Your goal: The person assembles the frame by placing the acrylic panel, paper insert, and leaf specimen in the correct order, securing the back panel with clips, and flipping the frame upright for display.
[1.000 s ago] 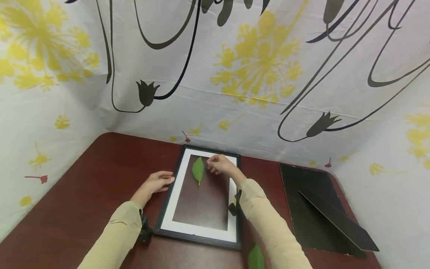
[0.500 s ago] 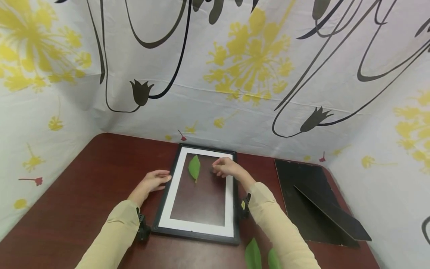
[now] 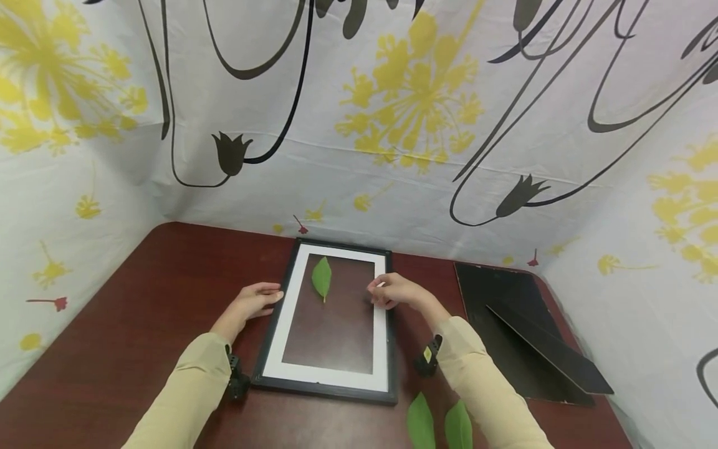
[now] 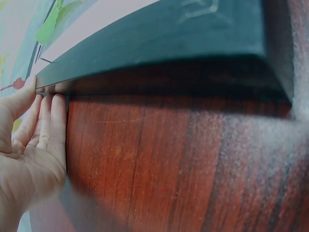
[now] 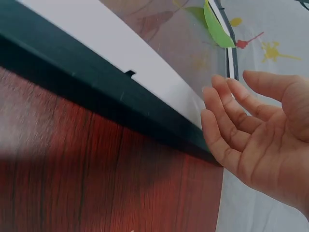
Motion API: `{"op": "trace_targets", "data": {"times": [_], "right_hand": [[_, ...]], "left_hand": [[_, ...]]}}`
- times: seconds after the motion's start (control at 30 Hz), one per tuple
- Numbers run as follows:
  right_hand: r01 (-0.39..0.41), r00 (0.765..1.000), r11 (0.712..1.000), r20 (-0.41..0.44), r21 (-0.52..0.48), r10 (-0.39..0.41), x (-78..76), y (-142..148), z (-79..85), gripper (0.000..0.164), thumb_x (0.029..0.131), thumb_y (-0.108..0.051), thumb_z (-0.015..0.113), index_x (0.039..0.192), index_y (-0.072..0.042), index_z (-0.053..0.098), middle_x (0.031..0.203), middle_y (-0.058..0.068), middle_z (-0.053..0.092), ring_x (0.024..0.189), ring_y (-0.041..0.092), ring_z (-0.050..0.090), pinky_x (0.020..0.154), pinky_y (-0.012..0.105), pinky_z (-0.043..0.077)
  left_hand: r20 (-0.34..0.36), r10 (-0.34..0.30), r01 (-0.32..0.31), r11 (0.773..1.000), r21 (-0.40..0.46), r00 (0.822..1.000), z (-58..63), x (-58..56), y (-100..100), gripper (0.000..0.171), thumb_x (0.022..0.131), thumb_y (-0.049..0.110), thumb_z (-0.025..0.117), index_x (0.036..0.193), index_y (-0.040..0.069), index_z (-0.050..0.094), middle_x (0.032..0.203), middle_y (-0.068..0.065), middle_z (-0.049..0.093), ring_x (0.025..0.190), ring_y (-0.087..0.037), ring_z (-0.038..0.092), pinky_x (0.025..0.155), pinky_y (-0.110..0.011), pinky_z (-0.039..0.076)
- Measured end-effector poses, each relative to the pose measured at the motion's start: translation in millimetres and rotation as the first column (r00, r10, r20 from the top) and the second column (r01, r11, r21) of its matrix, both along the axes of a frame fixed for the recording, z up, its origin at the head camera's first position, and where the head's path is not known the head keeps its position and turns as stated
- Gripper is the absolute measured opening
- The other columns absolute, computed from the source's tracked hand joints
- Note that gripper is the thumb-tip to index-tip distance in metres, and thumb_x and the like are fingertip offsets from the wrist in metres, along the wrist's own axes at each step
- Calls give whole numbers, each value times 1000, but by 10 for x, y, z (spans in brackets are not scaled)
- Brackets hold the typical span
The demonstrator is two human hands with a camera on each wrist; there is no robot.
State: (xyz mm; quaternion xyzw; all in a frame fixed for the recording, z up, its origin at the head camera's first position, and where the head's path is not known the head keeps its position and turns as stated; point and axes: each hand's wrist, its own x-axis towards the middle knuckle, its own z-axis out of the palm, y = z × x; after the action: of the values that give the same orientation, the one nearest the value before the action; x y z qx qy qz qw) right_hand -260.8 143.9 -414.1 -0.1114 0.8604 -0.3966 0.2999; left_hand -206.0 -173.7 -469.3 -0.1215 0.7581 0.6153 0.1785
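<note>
Draws right grip (image 3: 394,290), loose, empty, away from leaf (image 3: 321,277) at its left, apparently placed; touches frame (image 3: 325,390) with straight-fingered left grip (image 3: 252,304).

Tabletop (image 3: 129,299) looks like wood or wood-look laminate, streaky grain, kinda shiny. Frame (image 3: 325,392) is smooth and black with a dull sheen, the white border (image 3: 322,375) reads as matt card, the clear pane (image 3: 331,333) is glossy. Leaf's (image 3: 321,276) smooth, sleeves (image 3: 187,377) soft matt cloth, backdrop (image 3: 314,162) slightly wrinkled.

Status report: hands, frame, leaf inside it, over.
Left hand touching frame, left edge. Right hand empty, at frame's right side. Leaf upper left inside frame. Nothing covering it.
</note>
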Motion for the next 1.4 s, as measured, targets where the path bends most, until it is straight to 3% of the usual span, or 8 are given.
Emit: {"op": "trace_targets", "data": {"times": [0.33,0.57,0.77,0.9,1.13,1.4], "right_hand": [[-28,999,999,32,42,27,94,254,35,29,94,-21,50,112,1,57,89,12,66,74,14,62,66,27,55],[-128,988,992,88,22,125,209,543,16,33,92,-26,54,112,1,55,93,9,65,81,14,62,72,30,55],[-167,979,986,117,-7,166,311,765,-4,34,91,-24,55,112,2,57,98,10,65,86,16,63,78,34,55],[-201,967,979,154,-41,205,381,854,-37,33,91,-19,54,113,5,56,101,13,65,89,18,63,79,35,55],[-237,943,969,223,-70,247,484,941,-126,29,89,-14,57,110,6,58,101,11,66,88,17,64,79,36,55],[-290,899,949,306,-123,314,616,998,-209,33,86,-17,63,110,4,58,92,8,69,80,12,63,73,31,55]], "left_hand": [[-4,2,-2,1000,9,1000,5,-16,11,50,91,20,57,134,0,41,138,-22,42,127,-33,42,98,-38,47],[8,9,-9,1000,7,1000,53,0,25,51,91,20,57,134,0,41,137,-22,42,125,-32,43,97,-38,48],[-7,-11,11,999,31,1000,27,-2,-20,55,87,25,62,133,0,43,137,-22,43,125,-32,44,97,-38,47],[-24,-32,33,999,42,999,4,-2,-57,60,82,32,68,130,2,47,132,-21,48,119,-30,50,93,-37,50],[29,20,-21,1000,11,999,29,0,13,51,90,22,58,135,2,41,138,-21,42,125,-31,44,98,-38,47],[21,31,-32,999,25,999,16,-3,26,51,91,20,57,135,1,41,138,-22,41,125,-31,44,99,-39,46]]}}
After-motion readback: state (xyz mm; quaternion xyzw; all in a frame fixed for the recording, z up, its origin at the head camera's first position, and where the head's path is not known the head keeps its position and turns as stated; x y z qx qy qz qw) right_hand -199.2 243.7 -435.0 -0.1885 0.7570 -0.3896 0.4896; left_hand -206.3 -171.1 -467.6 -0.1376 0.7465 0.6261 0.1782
